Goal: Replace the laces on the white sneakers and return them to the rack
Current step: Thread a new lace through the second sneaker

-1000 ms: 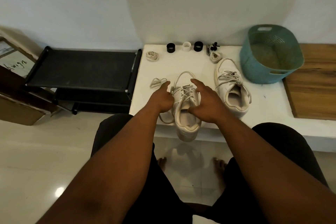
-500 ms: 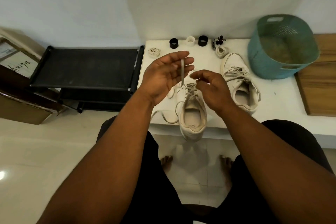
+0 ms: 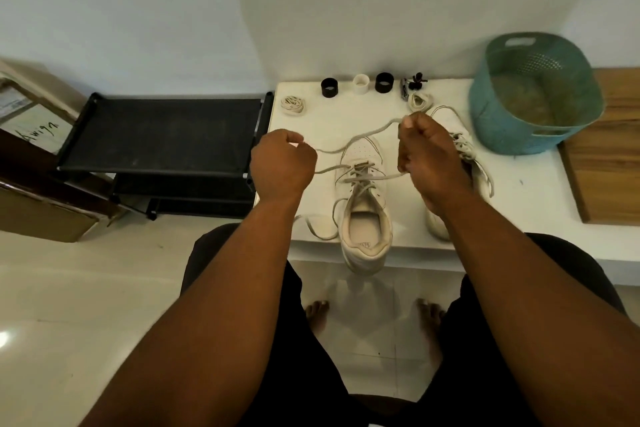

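Closest in, the near sneaker [image 3: 365,208] sits heel toward the person, hanging a bit over the edge of the white table [image 3: 526,204], with a slack loop of lace drooping off its left side. Above it, both hands are working the lace [image 3: 360,139]: left hand [image 3: 282,166] is curled with the fingertips pinching one run, right hand [image 3: 427,156] is clenched around the other run, lifted above the toe. Looks like the lace is being drawn out of the top eyelets. Tip: I'd pull both sides evenly and straight along the eyelets, because nothing is pinning that shoe and a sideways tug could slide it off the edge. The second sneaker [image 3: 478,166] sits just behind the right hand, still laced. Farther back there's a coiled spare lace [image 3: 292,104] and a teal basket [image 3: 533,94]; the black shoe rack [image 3: 162,135] is off left.
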### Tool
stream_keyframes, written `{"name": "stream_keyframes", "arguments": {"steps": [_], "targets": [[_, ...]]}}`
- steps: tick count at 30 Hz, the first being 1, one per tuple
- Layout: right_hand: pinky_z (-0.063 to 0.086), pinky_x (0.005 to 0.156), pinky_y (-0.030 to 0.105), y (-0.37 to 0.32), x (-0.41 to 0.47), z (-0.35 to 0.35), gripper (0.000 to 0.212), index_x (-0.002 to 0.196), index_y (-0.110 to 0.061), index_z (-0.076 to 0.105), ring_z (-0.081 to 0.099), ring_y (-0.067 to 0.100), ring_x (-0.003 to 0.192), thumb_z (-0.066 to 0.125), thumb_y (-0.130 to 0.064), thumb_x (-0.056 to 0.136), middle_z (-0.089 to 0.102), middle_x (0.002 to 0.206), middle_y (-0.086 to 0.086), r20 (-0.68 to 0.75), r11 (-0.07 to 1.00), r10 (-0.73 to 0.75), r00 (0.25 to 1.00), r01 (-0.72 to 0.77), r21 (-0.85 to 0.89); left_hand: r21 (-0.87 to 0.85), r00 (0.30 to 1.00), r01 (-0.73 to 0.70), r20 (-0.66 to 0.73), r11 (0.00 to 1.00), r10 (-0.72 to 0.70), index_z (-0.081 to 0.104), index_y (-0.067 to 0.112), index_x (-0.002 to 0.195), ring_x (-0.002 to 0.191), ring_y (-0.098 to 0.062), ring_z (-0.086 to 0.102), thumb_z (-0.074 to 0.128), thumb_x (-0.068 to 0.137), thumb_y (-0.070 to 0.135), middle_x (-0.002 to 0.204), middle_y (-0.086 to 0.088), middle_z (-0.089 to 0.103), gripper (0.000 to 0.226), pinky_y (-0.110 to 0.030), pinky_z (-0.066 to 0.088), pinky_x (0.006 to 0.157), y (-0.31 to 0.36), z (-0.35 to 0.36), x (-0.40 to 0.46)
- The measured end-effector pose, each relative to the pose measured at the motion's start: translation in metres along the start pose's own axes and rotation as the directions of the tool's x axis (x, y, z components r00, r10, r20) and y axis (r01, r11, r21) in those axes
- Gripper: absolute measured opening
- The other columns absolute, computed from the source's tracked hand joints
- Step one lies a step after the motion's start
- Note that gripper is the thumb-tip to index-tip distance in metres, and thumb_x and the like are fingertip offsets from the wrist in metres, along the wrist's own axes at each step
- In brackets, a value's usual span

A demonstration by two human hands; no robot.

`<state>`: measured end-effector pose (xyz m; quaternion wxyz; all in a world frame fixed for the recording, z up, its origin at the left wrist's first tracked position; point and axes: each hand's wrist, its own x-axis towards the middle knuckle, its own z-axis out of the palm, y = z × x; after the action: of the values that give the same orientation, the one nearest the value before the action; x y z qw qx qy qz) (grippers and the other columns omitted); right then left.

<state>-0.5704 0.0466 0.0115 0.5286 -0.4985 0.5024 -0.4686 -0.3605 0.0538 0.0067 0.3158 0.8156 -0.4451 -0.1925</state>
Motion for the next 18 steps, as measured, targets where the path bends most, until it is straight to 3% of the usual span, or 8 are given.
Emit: {"name": "stream_keyframes", "arguments": {"steps": [1, 3, 5, 7, 9, 11, 15, 18], "targets": [[0.036, 0.060, 0.029, 0.001, 0.000, 0.002, 0.029, 0.078, -0.019, 0.055, 0.041, 0.006, 0.058, 0.050, -0.028, 0.105, 0.048, 0.060, -0.006, 0.050, 0.986, -0.069, 0.996, 0.075, -0.148, 0.034, 0.992, -0.122, -0.039, 0.992, 0.123, 0.073, 0.023, 0.115, 0.084, -0.006, 0.065, 0.068, 0.093, 0.027, 0.104, 0.012, 0.071, 0.022, -0.027, 0.054, 0.085, 0.006, 0.000, -0.004], [0.041, 0.063, 0.024, 0.002, -0.004, 0.011, 0.020, 0.082, -0.020, 0.064, 0.052, 0.003, 0.062, 0.058, -0.022, 0.101, 0.060, 0.066, -0.008, 0.237, 0.896, -0.137, 0.962, 0.223, -0.385, -0.174, 0.900, -0.428, 0.014, 0.887, 0.436, 0.069, 0.023, 0.124, 0.095, -0.007, 0.064, 0.061, 0.099, 0.032, 0.106, 0.009, 0.071, 0.028, -0.030, 0.051, 0.090, 0.021, 0.004, -0.016], [0.047, 0.062, 0.026, 0.000, -0.011, 0.020, 0.011, 0.086, -0.016, 0.070, 0.063, 0.010, 0.068, 0.062, -0.014, 0.094, 0.068, 0.074, -0.005, 0.370, 0.814, -0.106, 0.923, 0.294, -0.500, -0.453, 0.770, -0.443, 0.249, 0.773, 0.587, 0.067, 0.025, 0.129, 0.104, -0.005, 0.064, 0.051, 0.105, 0.035, 0.113, 0.008, 0.070, 0.030, -0.027, 0.051, 0.093, 0.035, 0.009, -0.031], [0.046, 0.059, 0.024, -0.002, -0.012, 0.019, 0.011, 0.086, -0.016, 0.071, 0.065, 0.012, 0.067, 0.062, -0.009, 0.089, 0.068, 0.073, -0.002, 0.374, 0.774, -0.110, 0.921, 0.316, -0.549, -0.458, 0.691, -0.409, 0.410, 0.789, 0.596, 0.072, 0.027, 0.119, 0.102, -0.003, 0.067, 0.049, 0.105, 0.043, 0.106, 0.012, 0.073, 0.031, -0.026, 0.052, 0.091, 0.038, 0.014, -0.034], [0.039, 0.055, 0.015, -0.005, -0.006, 0.009, 0.014, 0.081, -0.028, 0.067, 0.058, 0.000, 0.058, 0.067, -0.020, 0.092, 0.061, 0.063, -0.014, 0.320, 0.757, -0.119, 0.940, 0.294, -0.584, -0.348, 0.744, -0.424, 0.392, 0.836, 0.541, 0.077, 0.028, 0.095, 0.077, -0.002, 0.067, 0.055, 0.097, 0.056, 0.079, 0.016, 0.072, 0.036, -0.027, 0.052, 0.074, 0.032, 0.013, -0.025], [0.035, 0.051, 0.016, -0.004, 0.003, -0.005, 0.020, 0.076, -0.027, 0.066, 0.051, 0.001, 0.051, 0.070, -0.034, 0.094, 0.055, 0.055, -0.014, 0.232, 0.756, -0.119, 0.965, 0.240, -0.609, -0.264, 0.828, -0.384, 0.326, 0.885, 0.456, 0.074, 0.024, 0.075, 0.055, -0.001, 0.054, 0.067, 0.090, 0.058, 0.056, 0.015, 0.060, 0.038, -0.026, 0.043, 0.060, 0.025, 0.010, -0.011], [0.035, 0.054, 0.024, -0.001, 0.014, -0.026, 0.020, 0.081, -0.024, 0.071, 0.045, 0.003, 0.050, 0.069, -0.037, 0.095, 0.053, 0.055, -0.009, 0.129, 0.765, -0.118, 0.985, 0.173, -0.621, -0.154, 0.953, -0.239, 0.153, 0.959, 0.262, 0.058, 0.023, 0.058, 0.052, -0.004, 0.049, 0.079, 0.084, 0.052, 0.054, 0.010, 0.056, 0.044, -0.031, 0.046, 0.059, 0.010, 0.007, 0.008], [0.036, 0.060, 0.023, 0.000, 0.020, -0.032, 0.016, 0.086, -0.025, 0.072, 0.051, 0.002, 0.060, 0.066, -0.035, 0.097, 0.058, 0.064, -0.013, 0.062, 0.736, -0.138, 0.988, 0.144, -0.661, -0.142, 0.991, -0.125, 0.019, 0.982, 0.129, 0.059, 0.017, 0.061, 0.054, -0.007, 0.050, 0.078, 0.087, 0.048, 0.057, 0.009, 0.056, 0.045, -0.036, 0.050, 0.064, -0.008, 0.007, 0.018]]}}
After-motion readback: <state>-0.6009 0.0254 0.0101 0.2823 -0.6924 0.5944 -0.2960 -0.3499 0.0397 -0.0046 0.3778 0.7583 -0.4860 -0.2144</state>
